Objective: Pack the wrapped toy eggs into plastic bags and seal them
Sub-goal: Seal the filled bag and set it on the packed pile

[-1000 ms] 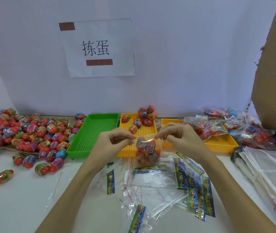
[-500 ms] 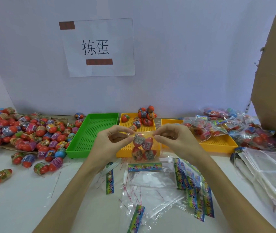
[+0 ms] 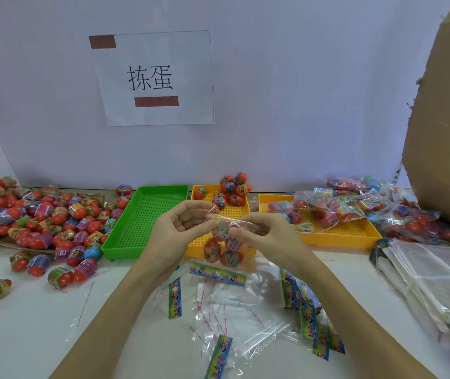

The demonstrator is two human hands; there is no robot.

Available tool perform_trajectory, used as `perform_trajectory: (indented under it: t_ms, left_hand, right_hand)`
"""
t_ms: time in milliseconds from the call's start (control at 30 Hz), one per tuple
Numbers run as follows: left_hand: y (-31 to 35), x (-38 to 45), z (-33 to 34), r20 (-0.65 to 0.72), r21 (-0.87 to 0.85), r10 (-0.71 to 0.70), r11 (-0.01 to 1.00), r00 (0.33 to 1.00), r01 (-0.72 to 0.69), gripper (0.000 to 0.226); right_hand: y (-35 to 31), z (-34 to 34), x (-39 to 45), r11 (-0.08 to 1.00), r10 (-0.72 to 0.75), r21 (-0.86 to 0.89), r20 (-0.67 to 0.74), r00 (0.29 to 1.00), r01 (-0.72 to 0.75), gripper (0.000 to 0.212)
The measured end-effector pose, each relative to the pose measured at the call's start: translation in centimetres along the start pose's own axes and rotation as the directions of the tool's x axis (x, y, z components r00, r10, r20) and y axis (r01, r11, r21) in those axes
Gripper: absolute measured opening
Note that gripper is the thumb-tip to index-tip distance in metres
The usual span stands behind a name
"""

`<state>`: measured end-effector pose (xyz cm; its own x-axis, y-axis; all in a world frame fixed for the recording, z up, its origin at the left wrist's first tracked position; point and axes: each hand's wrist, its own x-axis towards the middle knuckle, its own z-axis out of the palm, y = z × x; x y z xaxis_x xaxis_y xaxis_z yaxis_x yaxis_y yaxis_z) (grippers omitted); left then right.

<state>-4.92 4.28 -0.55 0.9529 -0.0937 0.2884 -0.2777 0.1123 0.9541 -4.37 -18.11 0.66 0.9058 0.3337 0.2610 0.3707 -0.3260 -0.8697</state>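
Head view, one entry per item

Bag of eggs (image 3: pixel 222 246): clear, thin, crinkly plastic, several wrapped eggs inside, hanging above the front edge of the middle yellow tray (image 3: pixel 241 212). Held up by its mouth, probably so the top can be folded and sealed.

Left hand (image 3: pixel 182 228): fingers curled, thumb and fingertips pinching the bag's top left corner.

Right hand (image 3: pixel 263 233): fingers curled, pinching the top right edge of the same bag.

Loose eggs (image 3: pixel 40 217): rounded, red halves, glossy printed wrap, heaped on the desk (image 3: pixel 26 324) at left, within reach for filling.

Green tray (image 3: pixel 150 214): perforated hard plastic, rectangular.

Packed bags (image 3: pixel 355 209): piled in and beyond the right yellow tray (image 3: pixel 341 236), likely the finished lot.

Empty bags (image 3: pixel 245 318): flat, transparent, printed header strips, scattered below the hands; a neater stack (image 3: pixel 437 280) at right
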Motion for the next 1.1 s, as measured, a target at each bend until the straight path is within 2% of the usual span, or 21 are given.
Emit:
perform_trajectory:
  t_ms: [133, 233, 400, 533, 633, 767, 867, 967, 1033, 1100]
  left_hand:
    - [0.2, -0.2, 0.3, 0.018, 0.094, -0.049, 0.994, 0.999, 0.048, 0.039]
    - [0.2, -0.3, 0.6, 0.059, 0.204, -0.075, 0.977, 0.995, 0.061, 0.031]
    - [0.6, -0.2, 0.3, -0.067, 0.074, -0.109, 0.991, 0.992, 0.114, 0.038]
    - [0.5, -0.2, 0.5, -0.073, -0.029, -0.156, 0.988, 0.985, 0.154, 0.04]
    - [0.4, -0.3, 0.8, -0.105, -0.017, -0.131, 0.991, 0.986, 0.13, 0.038]
    - [-0.2, -0.2, 1.3, -0.154, 0.066, -0.073, 0.994, 0.985, 0.084, 0.034]
    - [0.0, 0.3, 1.2, -0.205, 0.095, -0.05, 0.993, 0.977, 0.07, 0.043]
    - [0.1, 0.5, 0.3, -0.271, 0.085, -0.063, 0.992, 0.96, 0.089, 0.052]
    - [0.1, 0.5, -0.1, -0.297, 0.074, -0.081, 0.991, 0.951, 0.107, 0.054]
    - [0.1, 0.5, -0.2, -0.306, 0.081, -0.086, 0.99, 0.948, 0.116, 0.054]
  right_hand:
    - [0.0, -0.1, -0.1, 0.998, -0.028, 0.053, -0.012, 1.0, 0.029, 0.023]
    - [-0.2, 0.2, -0.2, 0.994, -0.048, 0.105, 0.035, 0.998, 0.044, 0.011]
    - [-0.3, -0.7, -0.3, 0.975, 0.008, 0.224, -0.007, 1.0, -0.006, 0.015]
    - [-0.6, -0.9, -0.3, 0.949, 0.029, 0.314, -0.023, 0.999, -0.02, 0.024]
    - [-0.7, -1.1, -0.3, 0.95, 0.058, 0.31, -0.029, 0.998, -0.047, 0.027]
    - [-0.3, -1.6, -0.3, 0.953, 0.075, 0.301, -0.102, 0.992, -0.041, 0.016]
    - [0.0, -2.6, -0.2, 0.907, 0.154, 0.42, -0.318, 0.935, -0.006, 0.019]
    - [0.5, -3.8, 0.0, 0.774, 0.326, 0.626, -0.521, 0.789, 0.093, 0.024]
    - [0.7, -4.2, 0.2, 0.687, 0.417, 0.716, -0.525, 0.741, 0.12, 0.03]
    - [0.5, -4.0, 0.1, 0.699, 0.437, 0.714, -0.465, 0.77, 0.034, 0.024]
